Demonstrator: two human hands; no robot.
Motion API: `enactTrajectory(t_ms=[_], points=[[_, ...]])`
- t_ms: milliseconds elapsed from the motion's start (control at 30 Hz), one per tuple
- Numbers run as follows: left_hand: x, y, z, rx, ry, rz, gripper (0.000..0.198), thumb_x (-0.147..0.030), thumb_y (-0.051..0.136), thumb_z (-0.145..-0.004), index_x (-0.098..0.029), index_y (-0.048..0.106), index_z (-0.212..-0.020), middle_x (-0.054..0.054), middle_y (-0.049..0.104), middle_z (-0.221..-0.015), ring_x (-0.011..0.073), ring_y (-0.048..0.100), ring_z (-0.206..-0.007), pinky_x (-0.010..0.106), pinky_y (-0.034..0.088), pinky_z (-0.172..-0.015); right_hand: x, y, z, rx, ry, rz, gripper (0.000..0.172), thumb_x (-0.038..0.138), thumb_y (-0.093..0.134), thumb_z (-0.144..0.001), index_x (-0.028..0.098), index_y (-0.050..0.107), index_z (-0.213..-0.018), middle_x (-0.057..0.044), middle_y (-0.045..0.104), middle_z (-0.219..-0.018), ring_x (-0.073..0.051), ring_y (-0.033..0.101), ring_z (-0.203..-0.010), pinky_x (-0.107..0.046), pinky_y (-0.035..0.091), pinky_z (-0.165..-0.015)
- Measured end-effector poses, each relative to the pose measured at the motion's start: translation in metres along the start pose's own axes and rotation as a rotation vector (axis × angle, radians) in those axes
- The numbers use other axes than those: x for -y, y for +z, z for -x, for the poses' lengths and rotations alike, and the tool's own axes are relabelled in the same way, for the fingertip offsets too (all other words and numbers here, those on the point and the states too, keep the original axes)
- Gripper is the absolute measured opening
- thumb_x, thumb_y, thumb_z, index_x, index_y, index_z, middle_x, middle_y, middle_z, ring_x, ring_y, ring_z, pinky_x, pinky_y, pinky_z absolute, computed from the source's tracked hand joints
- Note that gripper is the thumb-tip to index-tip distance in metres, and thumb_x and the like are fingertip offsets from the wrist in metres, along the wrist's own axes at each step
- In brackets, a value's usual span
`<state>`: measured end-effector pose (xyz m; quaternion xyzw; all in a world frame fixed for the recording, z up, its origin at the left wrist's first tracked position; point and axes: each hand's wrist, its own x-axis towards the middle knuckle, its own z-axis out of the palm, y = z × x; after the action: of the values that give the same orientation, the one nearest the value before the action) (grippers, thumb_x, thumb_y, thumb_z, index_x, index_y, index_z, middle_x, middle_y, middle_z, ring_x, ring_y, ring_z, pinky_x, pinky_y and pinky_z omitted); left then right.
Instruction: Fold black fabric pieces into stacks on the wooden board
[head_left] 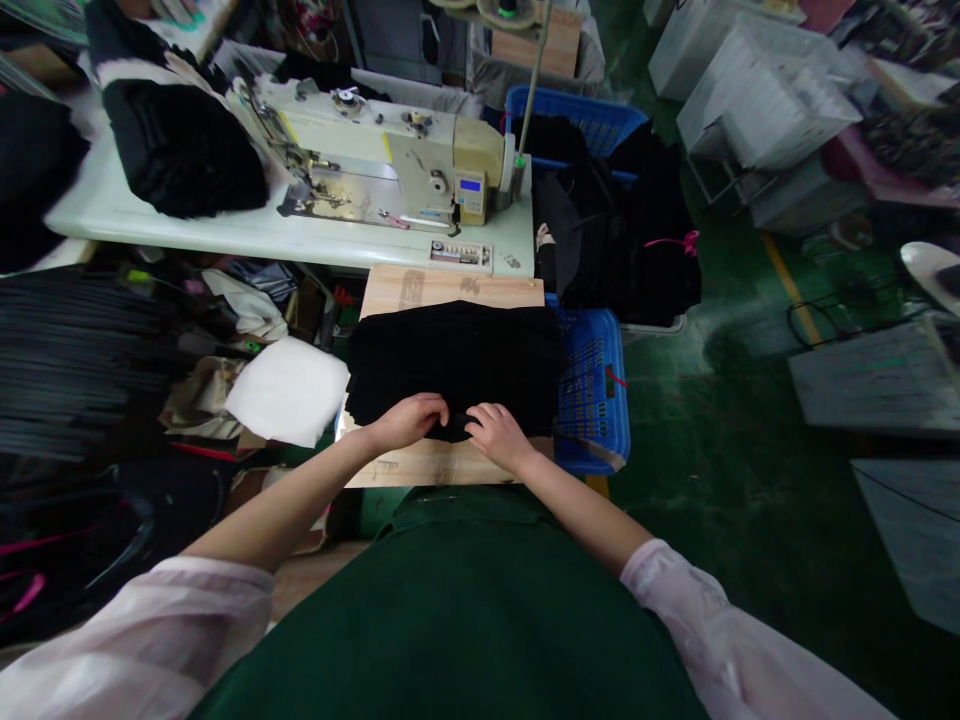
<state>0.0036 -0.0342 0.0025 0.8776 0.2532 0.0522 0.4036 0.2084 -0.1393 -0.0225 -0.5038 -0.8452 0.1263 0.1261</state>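
Note:
A stack of black fabric (457,350) lies across a light wooden board (450,465) in front of me. At the stack's near edge my left hand (414,418) has its fingers curled onto the black fabric, thumb side inward. My right hand (498,432) grips the same edge a short way to the right, fingers bent over the cloth. Between the two hands a small fold of the fabric is lifted. How many layers are pinched cannot be made out.
Beyond the board stands a sewing machine (420,150) on a pale table (360,240). Blue baskets (600,380) sit to the right, with piled black fabric (622,230) behind. A white sheet (289,390) lies at the left. More black cloth (180,140) rests on the table.

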Motion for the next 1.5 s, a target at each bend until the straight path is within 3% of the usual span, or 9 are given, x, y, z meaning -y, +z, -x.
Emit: enactTrajectory(t_ms=[133, 300, 533, 700, 967, 1100, 1200, 1300, 1500], points=[[-0.001, 0.001, 0.003, 0.010, 0.033, -0.004, 0.028, -0.008, 0.045, -0.081, -0.019, 0.069, -0.089, 0.004, 0.062, -0.090, 0.0148, 0.060, -0.089, 0.025, 0.046, -0.084, -0.010, -0.002, -0.005, -0.015, 0.086, -0.215, 0.011, 0.024, 0.063, -0.088, 0.017, 0.072, -0.086, -0.007, 0.063, -0.091, -0.019, 0.051, -0.091, -0.031, 0.044, -0.080], [0.000, 0.002, 0.006, 0.041, 0.034, -0.044, 0.018, -0.028, 0.064, -0.081, -0.021, 0.072, -0.095, 0.004, 0.063, -0.096, 0.0174, 0.059, -0.094, 0.028, 0.046, -0.087, -0.018, -0.007, -0.005, 0.001, 0.107, -0.397, 0.015, 0.021, 0.060, -0.090, 0.019, 0.074, -0.085, -0.004, 0.063, -0.089, -0.016, 0.052, -0.086, -0.029, 0.044, -0.080], [0.001, 0.000, 0.003, 0.046, 0.060, -0.036, 0.024, -0.028, 0.052, -0.089, -0.018, 0.072, -0.081, 0.004, 0.063, -0.088, 0.0147, 0.059, -0.085, 0.025, 0.046, -0.080, -0.016, -0.008, -0.002, 0.002, 0.107, -0.405, 0.016, 0.019, 0.058, -0.091, 0.017, 0.073, -0.086, -0.006, 0.062, -0.091, -0.017, 0.051, -0.088, -0.030, 0.044, -0.082], [-0.002, -0.002, 0.001, 0.084, 0.080, -0.090, 0.021, -0.025, 0.053, -0.088, -0.019, 0.073, -0.086, 0.004, 0.064, -0.089, 0.0148, 0.059, -0.085, 0.025, 0.046, -0.079, -0.015, -0.006, 0.000, -0.001, 0.075, -0.361, 0.017, 0.021, 0.056, -0.092, 0.018, 0.073, -0.087, -0.006, 0.061, -0.092, -0.018, 0.049, -0.089, -0.030, 0.044, -0.081], [-0.014, 0.003, 0.004, 0.084, 0.124, -0.388, 0.015, -0.020, 0.057, -0.082, -0.019, 0.071, -0.084, 0.005, 0.060, -0.085, 0.0170, 0.058, -0.079, 0.029, 0.046, -0.074, -0.013, -0.007, -0.002, 0.010, 0.080, -0.311, 0.019, 0.022, 0.054, -0.094, 0.018, 0.072, -0.087, -0.006, 0.061, -0.093, -0.018, 0.050, -0.090, -0.031, 0.044, -0.081], [-0.019, 0.016, 0.006, 0.006, 0.106, -0.558, 0.014, -0.018, 0.053, -0.083, -0.015, 0.065, -0.077, 0.008, 0.058, -0.084, 0.0200, 0.056, -0.078, 0.032, 0.045, -0.068, -0.009, -0.011, -0.001, 0.011, 0.093, -0.293, 0.020, 0.023, 0.053, -0.094, 0.018, 0.070, -0.087, -0.006, 0.061, -0.093, -0.018, 0.051, -0.090, -0.031, 0.044, -0.080], [-0.015, 0.019, 0.006, -0.060, 0.027, -0.464, 0.015, -0.020, 0.050, -0.089, -0.015, 0.063, -0.085, 0.009, 0.060, -0.087, 0.0209, 0.057, -0.081, 0.032, 0.045, -0.069, 0.000, -0.015, 0.005, -0.067, 0.120, -0.246, 0.017, 0.028, 0.057, -0.092, 0.018, 0.068, -0.100, -0.009, 0.060, -0.107, -0.020, 0.051, -0.100, -0.034, 0.044, -0.087], [-0.006, 0.013, 0.005, -0.062, -0.033, -0.242, 0.015, -0.024, 0.048, -0.091, -0.016, 0.061, -0.091, 0.007, 0.061, -0.087, 0.0186, 0.059, -0.080, 0.029, 0.046, -0.071, 0.010, -0.016, 0.010, -0.155, 0.087, -0.115, 0.028, 0.032, 0.058, -0.092, 0.019, 0.062, -0.116, -0.012, 0.055, -0.124, -0.025, 0.046, -0.114, -0.041, 0.037, -0.098], [-0.004, 0.001, 0.000, -0.038, -0.057, -0.157, 0.016, -0.023, 0.047, -0.090, -0.018, 0.062, -0.095, 0.006, 0.066, -0.090, 0.0188, 0.062, -0.082, 0.029, 0.047, -0.073, 0.016, -0.004, 0.005, -0.038, 0.051, 0.055, 0.023, 0.021, 0.046, -0.097, 0.022, 0.064, -0.112, -0.010, 0.063, -0.109, -0.022, 0.052, -0.097, -0.038, 0.039, -0.086]])
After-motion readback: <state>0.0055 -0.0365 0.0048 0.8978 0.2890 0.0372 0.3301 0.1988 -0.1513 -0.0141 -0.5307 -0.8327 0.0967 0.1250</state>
